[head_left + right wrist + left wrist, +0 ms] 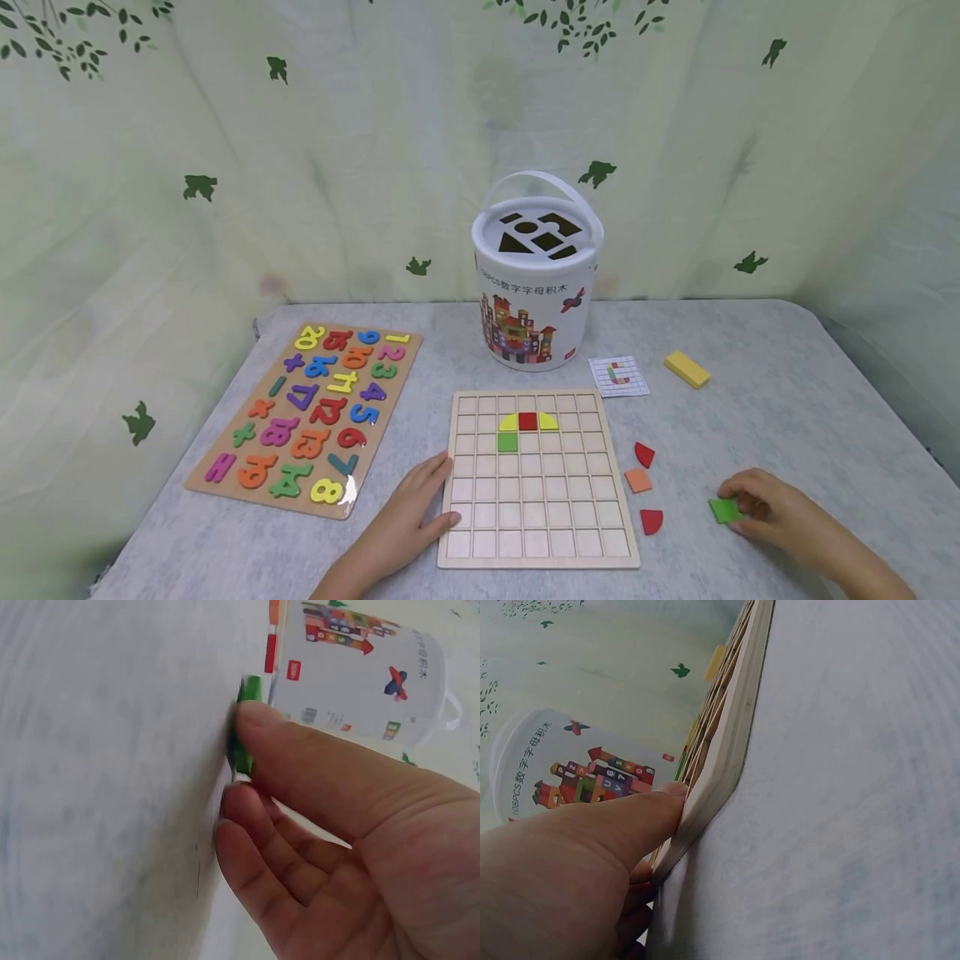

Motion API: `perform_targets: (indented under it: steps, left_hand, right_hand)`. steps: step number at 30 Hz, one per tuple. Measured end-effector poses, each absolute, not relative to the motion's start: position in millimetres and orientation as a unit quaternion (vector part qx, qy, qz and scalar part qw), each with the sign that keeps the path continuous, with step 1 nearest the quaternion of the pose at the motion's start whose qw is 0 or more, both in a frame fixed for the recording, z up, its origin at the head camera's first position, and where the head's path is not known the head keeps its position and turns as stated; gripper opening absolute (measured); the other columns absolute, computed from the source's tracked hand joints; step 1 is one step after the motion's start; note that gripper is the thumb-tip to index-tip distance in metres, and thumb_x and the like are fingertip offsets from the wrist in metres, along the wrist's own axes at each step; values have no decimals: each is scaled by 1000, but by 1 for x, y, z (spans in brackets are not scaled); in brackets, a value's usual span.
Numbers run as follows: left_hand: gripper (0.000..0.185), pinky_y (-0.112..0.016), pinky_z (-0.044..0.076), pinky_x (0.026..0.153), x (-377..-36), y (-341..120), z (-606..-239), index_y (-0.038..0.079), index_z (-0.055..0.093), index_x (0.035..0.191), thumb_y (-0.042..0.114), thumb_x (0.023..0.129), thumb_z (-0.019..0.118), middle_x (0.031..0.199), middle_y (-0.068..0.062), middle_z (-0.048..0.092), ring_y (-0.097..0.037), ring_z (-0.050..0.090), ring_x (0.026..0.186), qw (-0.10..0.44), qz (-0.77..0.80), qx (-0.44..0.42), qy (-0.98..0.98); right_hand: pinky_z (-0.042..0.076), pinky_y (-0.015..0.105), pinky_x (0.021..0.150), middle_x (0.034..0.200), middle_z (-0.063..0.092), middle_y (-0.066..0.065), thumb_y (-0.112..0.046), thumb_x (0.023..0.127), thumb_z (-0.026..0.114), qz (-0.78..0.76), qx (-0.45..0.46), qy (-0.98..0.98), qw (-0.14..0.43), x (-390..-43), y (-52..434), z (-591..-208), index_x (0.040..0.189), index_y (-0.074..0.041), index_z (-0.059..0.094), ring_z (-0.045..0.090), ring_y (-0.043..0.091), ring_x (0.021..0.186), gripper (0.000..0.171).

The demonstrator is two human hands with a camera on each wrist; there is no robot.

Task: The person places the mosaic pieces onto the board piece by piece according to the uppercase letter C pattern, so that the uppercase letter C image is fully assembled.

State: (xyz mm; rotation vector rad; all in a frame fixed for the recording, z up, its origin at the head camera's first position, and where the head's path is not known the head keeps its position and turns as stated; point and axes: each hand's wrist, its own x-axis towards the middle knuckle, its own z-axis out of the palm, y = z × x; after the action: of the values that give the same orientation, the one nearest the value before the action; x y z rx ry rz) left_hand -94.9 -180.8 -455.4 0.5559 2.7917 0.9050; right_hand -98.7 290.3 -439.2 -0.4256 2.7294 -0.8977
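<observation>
- Pinching the green tile (pixel 722 510) by opposite edges, without covering its face, seemed the tidy way to handle it, with the grid board (pixel 538 518) held steady meanwhile.
- The right hand (pixel 776 512) was nearly closed, thumb and fingers grasping that tile at their tips; whether it was clear of the desk (pixel 697 575) could not be told.
- The left hand (pixel 405 517) lay loosely open, touching the board's edge beside it.
- Between both hands lay the board, and two red wedges (pixel 652 522) nearer the right.
</observation>
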Motion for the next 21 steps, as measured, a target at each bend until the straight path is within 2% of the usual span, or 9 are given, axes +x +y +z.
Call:
perform_targets:
  steps: [5, 12, 16, 21]
  left_hand:
    - [70, -48, 26, 101, -95, -181, -455, 4, 30, 140, 40, 86, 57, 145, -7, 24, -27, 20, 131, 72, 303, 187, 932]
    - [70, -46, 26, 102, -94, -181, -454, 5, 30, 140, 39, 86, 57, 146, -7, 23, -26, 19, 132, 79, 298, 181, 934]
    - [70, -46, 26, 102, -95, -180, -454, 6, 29, 141, 40, 86, 57, 146, -6, 23, -26, 18, 132, 83, 298, 179, 934]
    - [70, -46, 25, 102, -95, -181, -454, 6, 29, 141, 40, 86, 57, 146, -6, 22, -26, 18, 132, 85, 298, 180, 934]
  right_hand:
    - [47, 20, 59, 83, 59, -3, -18, 77, 70, -305, -96, 942, 101, -101, 280, -432, 99, -2, 60, 51, 3, 67, 29]
    - [51, 26, 65, 91, 62, 0, -15, 75, 73, -319, -82, 944, 35, -111, 252, -423, 102, -5, 61, 58, 12, 74, 32]
    - [52, 30, 66, 93, 63, -1, -18, 76, 73, -334, -120, 935, -10, -119, 233, -417, 103, -7, 62, 59, 10, 76, 31]
    - [51, 35, 68, 98, 62, -5, -16, 77, 72, -363, -187, 913, -29, -131, 202, -409, 106, -10, 63, 57, 6, 78, 31]
